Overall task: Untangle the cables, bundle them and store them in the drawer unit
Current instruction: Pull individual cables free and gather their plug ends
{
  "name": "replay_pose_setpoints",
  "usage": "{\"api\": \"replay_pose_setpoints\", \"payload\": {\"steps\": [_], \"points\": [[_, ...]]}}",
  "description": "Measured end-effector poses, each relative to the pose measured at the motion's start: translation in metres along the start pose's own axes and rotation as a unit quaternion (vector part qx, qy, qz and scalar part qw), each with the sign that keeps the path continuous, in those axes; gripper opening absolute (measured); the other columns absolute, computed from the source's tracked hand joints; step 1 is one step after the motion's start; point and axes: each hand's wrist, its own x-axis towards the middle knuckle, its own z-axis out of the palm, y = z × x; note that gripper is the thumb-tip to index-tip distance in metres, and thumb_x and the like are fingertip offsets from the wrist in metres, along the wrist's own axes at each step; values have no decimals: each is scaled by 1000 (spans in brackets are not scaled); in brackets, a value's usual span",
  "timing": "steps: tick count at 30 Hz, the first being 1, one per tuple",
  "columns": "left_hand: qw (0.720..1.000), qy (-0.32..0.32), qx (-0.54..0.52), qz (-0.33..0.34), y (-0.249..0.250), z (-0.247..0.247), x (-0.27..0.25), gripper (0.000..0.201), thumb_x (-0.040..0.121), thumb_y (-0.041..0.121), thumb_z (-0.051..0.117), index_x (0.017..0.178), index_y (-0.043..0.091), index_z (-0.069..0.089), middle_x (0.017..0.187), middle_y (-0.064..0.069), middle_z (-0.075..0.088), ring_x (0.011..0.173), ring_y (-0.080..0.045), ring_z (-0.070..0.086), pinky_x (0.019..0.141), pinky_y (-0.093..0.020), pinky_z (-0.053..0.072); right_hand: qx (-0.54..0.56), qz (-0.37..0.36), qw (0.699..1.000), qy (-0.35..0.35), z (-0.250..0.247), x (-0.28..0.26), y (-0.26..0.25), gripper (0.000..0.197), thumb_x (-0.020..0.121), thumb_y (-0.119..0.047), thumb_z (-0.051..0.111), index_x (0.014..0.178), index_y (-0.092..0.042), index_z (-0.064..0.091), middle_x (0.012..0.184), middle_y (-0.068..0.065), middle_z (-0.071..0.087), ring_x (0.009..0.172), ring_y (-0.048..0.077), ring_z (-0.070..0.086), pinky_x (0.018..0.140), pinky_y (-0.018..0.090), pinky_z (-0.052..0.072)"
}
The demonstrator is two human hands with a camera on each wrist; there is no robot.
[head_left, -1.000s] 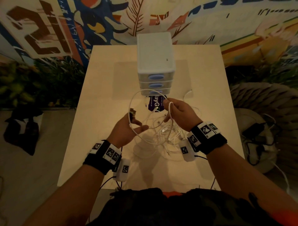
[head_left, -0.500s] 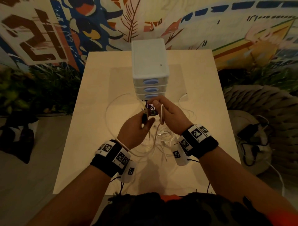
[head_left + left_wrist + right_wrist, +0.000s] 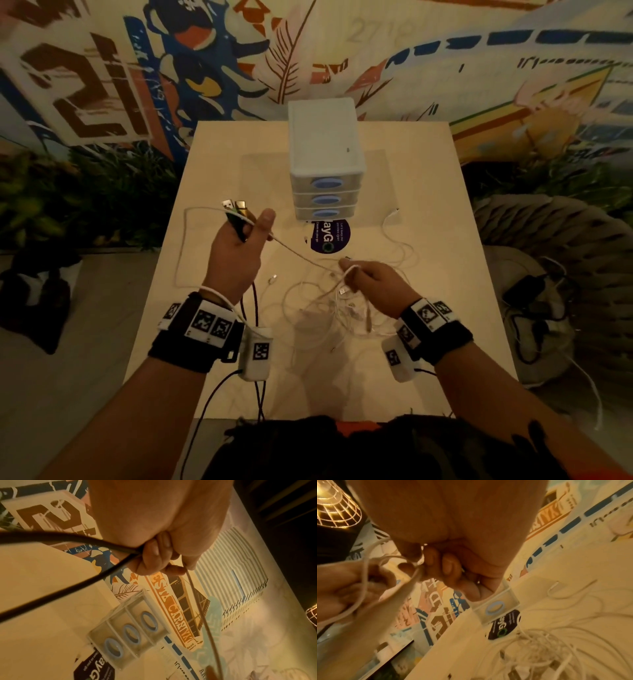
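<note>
My left hand [image 3: 236, 253] gripped 2 plugs [image 3: 234, 206]; right hand [image 3: 375, 286] pinched white cable [image 3: 298, 253] above tangle [image 3: 337, 317].

The round purple sticker [image 3: 330, 236] on the table reads, seemingly, "ayG".

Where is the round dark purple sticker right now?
In the head view the round dark purple sticker lies flat on the pale wooden table, directly in front of the white three-drawer unit, beyond the tangle of white cables.
</note>
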Motion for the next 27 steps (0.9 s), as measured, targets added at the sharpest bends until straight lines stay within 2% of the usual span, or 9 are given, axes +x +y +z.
{"api": "replay_pose_setpoints", "payload": {"steps": [2,4,8,14,16,18,22,24,27], "points": [[999,-25,27,-16,-5,-5,-4,48,78,59,75,65,27,41,56,6,47,46,-11,37,54,-33,35,30,-13,995,91,-11,-3,-3,32,103,-35,53,107,-12,75,94,-18,68,80,-18,59,82,14,47],[984,-130,119,-20,-15,-12,-12,51,76,50,79,70,23,36,47,14,41,43,-3,34,52,-21,36,49,-44,983,172,-28,-7,-9,24,104,-31,51,98,-22,72,82,-28,64,70,-19,56,73,7,44],[890,-347,288,-62,-44,-34,-40,50,83,51,75,69,24,36,49,15,37,48,-3,34,54,-19,32,94,-104,940,310,-69,-22,-27,16,99,-47,55,89,-37,62,60,-29,58,66,-6,50,68,18,42],[830,-486,257,-90,-35,-69,-57,48,92,48,70,73,16,39,63,3,30,53,-8,32,54,-19,32,70,-129,929,339,-77,-52,-56,43,106,-22,44,64,-13,51,51,-10,50,54,9,42,58,23,39],[837,-493,233,-43,-16,-78,-60,48,91,47,71,68,19,40,61,2,32,54,-10,33,56,-22,33,32,-115,941,318,-61,-57,-62,36,103,-31,47,72,-17,59,54,-20,56,56,5,42,60,21,38],[877,-447,178,-20,4,-84,-62,48,87,56,72,67,21,45,58,4,36,52,-12,36,53,-24,36,-55,-133,944,297,-40,-64,-68,26,95,-49,48,78,-38,64,61,-27,57,62,-3,45,65,24,38],[952,-307,9,3,40,-81,-64,34,82,62,67,79,29,60,55,12,42,45,-9,36,46,-23,33,-234,-207,928,205,5,-81,-90,40,96,-53,46,60,-36,40,65,-5,42,60,10,45,59,35,37],[959,-272,31,71,54,-75,-69,24,93,51,66,98,27,67,53,17,50,46,-1,44,50,-18,36,-260,-218,928,152,22,-87,-100,40,96,-54,46,60,-39,38,65,-7,40,60,8,46,59,31,36],[921,-319,159,160,64,-62,-83,22,95,51,59,109,35,66,64,19,60,57,3,53,57,-12,39,-266,-218,934,101,38,-94,-109,35,94,-50,49,65,-32,43,64,-9,44,61,5,47,57,25,34]]}}
